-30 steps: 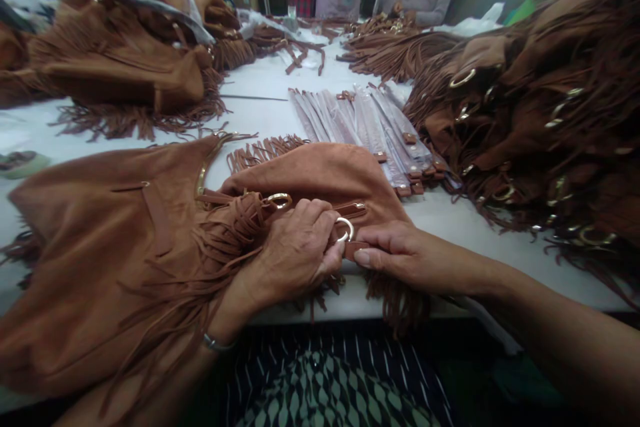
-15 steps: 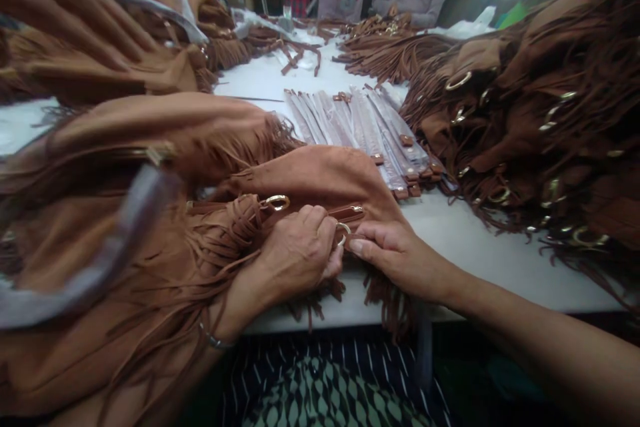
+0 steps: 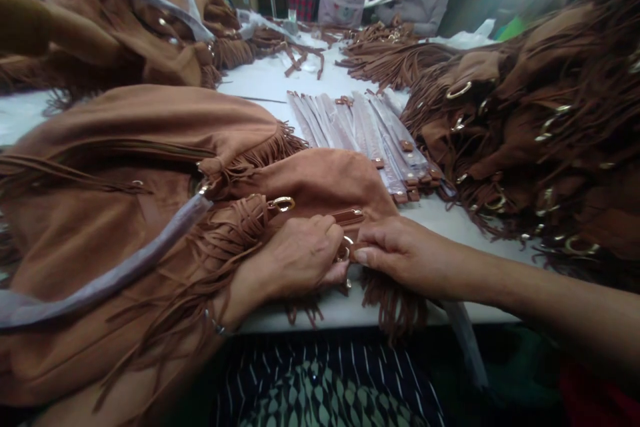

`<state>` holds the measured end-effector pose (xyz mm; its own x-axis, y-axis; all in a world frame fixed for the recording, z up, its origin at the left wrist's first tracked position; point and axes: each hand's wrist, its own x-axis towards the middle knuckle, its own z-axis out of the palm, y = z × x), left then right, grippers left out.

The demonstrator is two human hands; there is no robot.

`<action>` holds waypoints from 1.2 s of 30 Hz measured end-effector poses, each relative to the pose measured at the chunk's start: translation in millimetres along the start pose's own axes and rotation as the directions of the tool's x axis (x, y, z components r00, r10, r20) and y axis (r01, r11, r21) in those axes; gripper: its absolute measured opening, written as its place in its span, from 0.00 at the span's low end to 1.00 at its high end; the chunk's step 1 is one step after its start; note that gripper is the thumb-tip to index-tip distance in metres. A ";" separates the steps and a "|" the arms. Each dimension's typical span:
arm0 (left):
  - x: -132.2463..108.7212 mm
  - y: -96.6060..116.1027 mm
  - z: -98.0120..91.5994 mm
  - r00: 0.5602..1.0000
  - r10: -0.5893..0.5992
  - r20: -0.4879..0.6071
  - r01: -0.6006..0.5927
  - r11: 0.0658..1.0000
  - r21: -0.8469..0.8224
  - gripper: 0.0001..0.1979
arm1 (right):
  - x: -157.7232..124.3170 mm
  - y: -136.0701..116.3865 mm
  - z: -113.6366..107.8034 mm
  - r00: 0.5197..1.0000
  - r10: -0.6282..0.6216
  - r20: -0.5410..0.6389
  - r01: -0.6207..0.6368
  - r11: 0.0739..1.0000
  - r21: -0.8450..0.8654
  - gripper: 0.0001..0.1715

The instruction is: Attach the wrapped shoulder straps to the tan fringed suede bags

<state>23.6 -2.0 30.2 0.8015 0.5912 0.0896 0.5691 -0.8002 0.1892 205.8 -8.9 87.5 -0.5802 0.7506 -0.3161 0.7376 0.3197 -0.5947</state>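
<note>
A brown suede fringed handbag [image 3: 320,180] lies at the table edge before me. My left hand [image 3: 305,253] is closed at its side, pinching a gold ring [image 3: 347,241]. My right hand [image 3: 400,250] is closed on the brown end of a bag strap [image 3: 356,252], touching that ring. The strap's plastic-wrapped length [image 3: 465,340] hangs below my right wrist. A gold clasp [image 3: 283,203] and a braided tassel [image 3: 240,220] lie beside my left hand. Fingertips of both hands are partly hidden.
Another fringed bag [image 3: 150,120] with a wrapped strap [image 3: 125,260] lies to the left. Wrapped straps [image 3: 350,120] lie in a row ahead. Bags pile up at right [image 3: 530,120] and far left [image 3: 150,27]. People stand beyond the table [image 3: 255,83].
The other hand at upper left has left the bags there. The left bag's wrapped strap has settled. My right hand has shifted slightly, and its strap hangs more visibly below the table edge.
</note>
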 end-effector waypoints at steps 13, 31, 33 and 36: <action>0.6 12.1 4.7 0.974 -0.196 -0.114 0.198 0.980 0.005 0.09 | -9.4 -7.9 13.8 0.987 0.081 -0.140 -0.109 0.972 -0.206 0.13; -0.3 3.5 3.0 0.999 0.027 -0.022 -0.029 0.996 -0.084 0.09 | 8.2 12.2 0.8 0.993 -0.059 0.099 0.038 0.979 0.199 0.14; -1.5 3.9 2.2 0.997 0.077 -0.019 -0.079 0.990 -0.119 0.08 | 12.2 15.6 -4.4 0.979 -0.092 0.182 0.055 0.979 0.197 0.14; -3.6 5.0 3.1 0.991 0.130 -0.015 -0.130 0.979 -0.156 0.10 | 17.9 22.6 -8.3 0.943 -0.190 0.273 0.113 0.954 0.276 0.14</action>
<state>24.2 -8.4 27.8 0.8658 0.4838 0.1277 0.4241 -0.8450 0.3258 214.9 16.5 74.5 -0.7818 0.4893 -0.3865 0.5432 0.2302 -0.8075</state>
